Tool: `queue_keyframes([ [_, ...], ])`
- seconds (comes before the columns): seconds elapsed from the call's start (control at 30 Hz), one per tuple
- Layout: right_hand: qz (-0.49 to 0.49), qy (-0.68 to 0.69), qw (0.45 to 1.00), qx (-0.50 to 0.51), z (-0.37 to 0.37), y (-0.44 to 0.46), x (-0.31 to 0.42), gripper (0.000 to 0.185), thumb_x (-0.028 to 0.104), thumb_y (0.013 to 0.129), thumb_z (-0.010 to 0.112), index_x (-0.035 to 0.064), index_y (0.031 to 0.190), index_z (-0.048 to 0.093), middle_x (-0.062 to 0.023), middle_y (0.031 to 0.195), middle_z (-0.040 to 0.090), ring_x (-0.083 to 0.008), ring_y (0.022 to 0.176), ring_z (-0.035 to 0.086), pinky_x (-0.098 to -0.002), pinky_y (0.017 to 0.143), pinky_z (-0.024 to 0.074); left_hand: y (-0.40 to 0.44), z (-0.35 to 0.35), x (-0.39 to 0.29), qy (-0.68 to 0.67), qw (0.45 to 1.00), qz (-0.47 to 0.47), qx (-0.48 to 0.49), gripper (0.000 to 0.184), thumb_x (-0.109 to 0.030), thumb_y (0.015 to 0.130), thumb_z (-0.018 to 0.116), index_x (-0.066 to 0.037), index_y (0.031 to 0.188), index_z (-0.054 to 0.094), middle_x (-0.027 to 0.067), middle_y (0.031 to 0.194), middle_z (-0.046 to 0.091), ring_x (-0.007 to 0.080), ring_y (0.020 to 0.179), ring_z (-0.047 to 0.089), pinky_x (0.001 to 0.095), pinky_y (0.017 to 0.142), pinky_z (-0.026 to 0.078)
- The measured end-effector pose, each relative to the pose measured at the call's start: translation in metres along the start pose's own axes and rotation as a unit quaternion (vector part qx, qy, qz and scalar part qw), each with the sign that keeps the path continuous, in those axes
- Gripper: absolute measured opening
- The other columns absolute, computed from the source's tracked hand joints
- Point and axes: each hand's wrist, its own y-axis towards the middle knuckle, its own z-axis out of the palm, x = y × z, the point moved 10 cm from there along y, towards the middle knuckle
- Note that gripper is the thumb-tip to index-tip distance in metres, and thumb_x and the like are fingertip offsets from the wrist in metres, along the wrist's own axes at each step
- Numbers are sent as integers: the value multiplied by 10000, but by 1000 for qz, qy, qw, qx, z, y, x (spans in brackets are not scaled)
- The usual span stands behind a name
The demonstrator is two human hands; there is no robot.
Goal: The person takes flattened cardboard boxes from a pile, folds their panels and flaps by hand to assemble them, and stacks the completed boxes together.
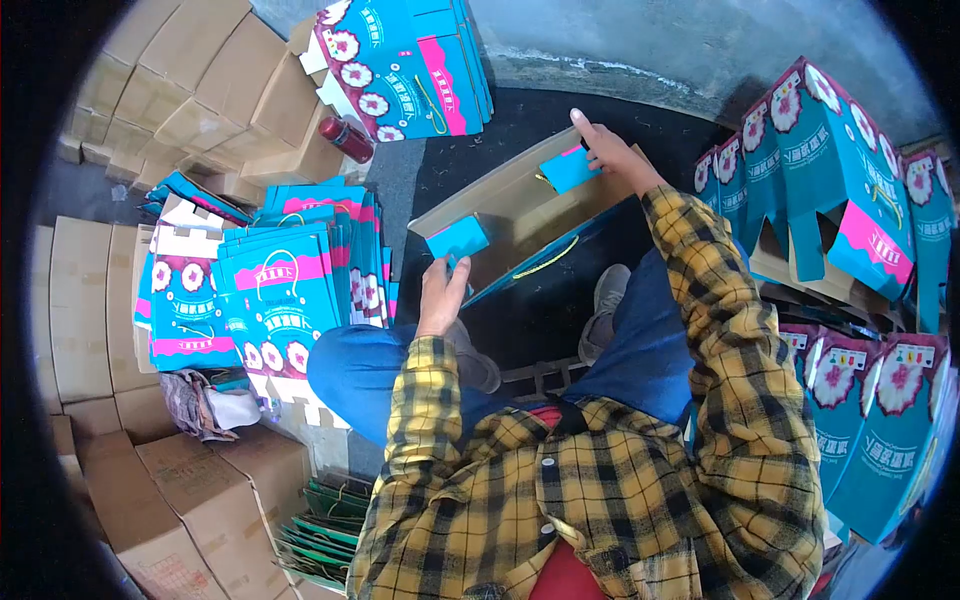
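The underside of the open teal cardboard box with a bare brown inside (520,222) is hidden, and its near outer wall is mostly out of sight. The left hand (442,296) has thumb and forefinger apart at a small teal end flap (457,238); whether they pinch it, I cannot tell. The right hand (612,158) stretches its thumb up at the far rim, other fingers bent inward, their grip unclear. Black matting (480,130) lies open beyond the fingers. The box sits between both hands, mouth upward, long axis slanting from left fingers to right
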Motion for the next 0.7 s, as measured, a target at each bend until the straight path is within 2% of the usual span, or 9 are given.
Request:
queue_keyframes([
  [0.2,12,-14,999,44,2,11,-8,979,713,782,546,44,1446,283,-181,1101,558,-231,896,585,-354,624,472,-7,-5,-6,-61,998,-12,-15,501,-403,927,514,65,1096,572,241,934,636,363,905,606,420,820,447],
  [0.23,-15,-20,998,64,3,13,-7,934,650,791,586,44,1441,301,-189,1147,552,-255,948,588,-382,683,481,-12,-6,-2,-100,993,-57,-17,484,-388,934,507,55,1119,567,206,908,644,334,869,613,405,799,453],
  [0.3,-39,-25,996,82,3,21,-16,892,587,799,626,44,1437,320,-196,1192,547,-280,1001,590,-409,742,491,-18,-14,12,-118,988,-61,-74,463,-376,954,462,33,1148,559,201,1007,636,318,968,602,400,862,440],
  [0.37,-261,-250,924,125,20,21,1,819,468,772,704,73,1412,380,-211,1298,502,-349,1135,549,-447,897,466,-24,-20,28,-105,987,-58,-103,458,-372,966,426,22,1163,551,197,1099,616,312,1056,577,390,928,415],
  [0.4,-260,-250,924,126,22,15,3,819,468,772,704,73,1412,380,-211,1298,502,-349,1135,549,-447,897,466,-25,-20,26,-105,987,-59,-103,458,-372,966,426,22,1163,551,197,1099,616,312,1056,577,390,928,415],
  [0.47,-188,-406,888,107,34,-3,-6,775,387,726,753,104,1376,439,-219,1346,465,-389,1214,488,-451,991,423,-29,-21,24,-121,985,-57,-108,449,-362,970,418,24,1157,552,188,1099,616,320,1050,577,391,929,413],
  [0.53,-196,-449,869,66,39,-9,3,820,351,684,791,139,1386,424,-223,1297,491,-394,1156,530,-467,945,464,-25,-21,29,-140,982,-43,-123,469,-377,975,420,14,1199,551,182,1181,580,292,1120,539,385,958,393],
  [0.63,-161,-504,845,69,46,-6,-1,831,342,688,791,129,1392,404,-202,1245,521,-381,1082,579,-462,875,506,-15,3,41,-316,945,-78,-15,493,-387,958,499,-26,1292,537,192,1368,441,261,1309,379,362,1067,302],
  [0.7,-185,-525,830,28,48,-6,6,857,345,675,798,109,1391,390,-189,1219,530,-376,1016,611,-450,813,531,-12,9,32,-239,969,-59,-12,467,-358,941,540,-41,1284,551,214,1405,390,287,1342,336,370,1087,279],
])
